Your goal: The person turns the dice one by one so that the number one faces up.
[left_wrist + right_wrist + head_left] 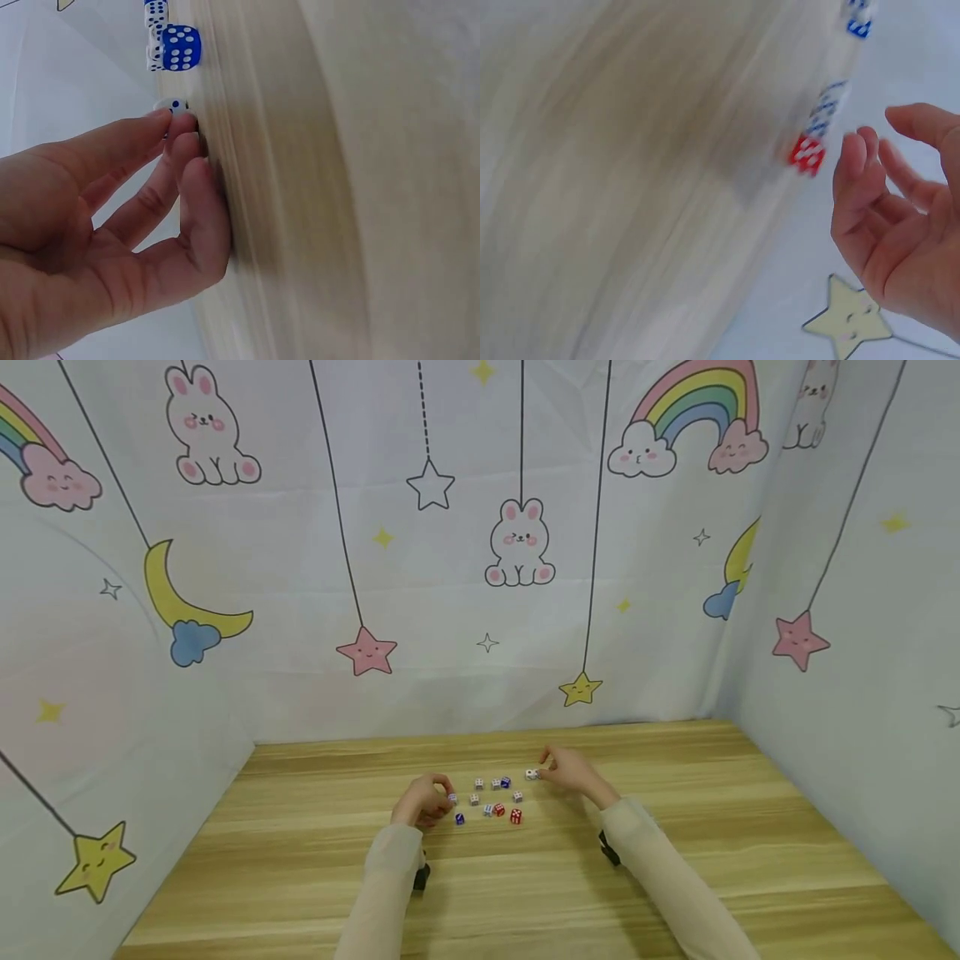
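Observation:
In the left wrist view my left hand (pixel 142 202) pinches a white die with blue dots (pixel 175 103) between thumb and fingertips, low at the wooden tabletop. A dark blue die (pixel 460 819) lies just in front of that hand in the head view. My right hand (pixel 572 771) hovers over the far right of the group, its thumb and fingers apart with nothing between them. Right by its fingertips are white dice (pixel 531 774). A red die (pixel 807 154) and patterned dice appear blurred beside the right fingers (pixel 853 161) in the right wrist view.
Between the hands lie several more dice: white ones (pixel 479 784), a blue one (pixel 506 782) and a red one (pixel 516 816). They rest on a wood-grain table (pixel 315 843). A printed cloth wall (pixel 450 693) encloses its back and sides.

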The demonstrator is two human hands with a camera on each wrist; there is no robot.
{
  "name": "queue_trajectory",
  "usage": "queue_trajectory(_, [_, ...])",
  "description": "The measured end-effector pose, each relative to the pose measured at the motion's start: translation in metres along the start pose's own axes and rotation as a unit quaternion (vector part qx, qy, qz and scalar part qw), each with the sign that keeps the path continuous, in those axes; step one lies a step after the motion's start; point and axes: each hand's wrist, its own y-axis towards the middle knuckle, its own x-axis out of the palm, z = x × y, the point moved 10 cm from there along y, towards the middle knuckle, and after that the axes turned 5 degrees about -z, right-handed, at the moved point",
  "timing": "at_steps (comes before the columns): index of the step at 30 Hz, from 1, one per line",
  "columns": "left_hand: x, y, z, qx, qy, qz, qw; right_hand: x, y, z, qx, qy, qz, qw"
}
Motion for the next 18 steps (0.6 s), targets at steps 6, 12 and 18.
queue_trajectory(6, [0.001,-0.004,0.004,0.008,-0.025,-0.001,0.9997,0.024,-0.002,-0.021,-0.045,0.028,-0.083,0.995])
queue_trajectory(12, [0.003,-0.005,0.008,0.018,-0.022,-0.005,0.9996,0.042,-0.006,-0.026,-0.059,0.047,-0.125,0.989])
queue_trajectory(18, [0.004,-0.006,0.008,0.019,-0.036,-0.007,0.9991,0.048,-0.006,-0.032,-0.064,0.062,-0.118,0.989])
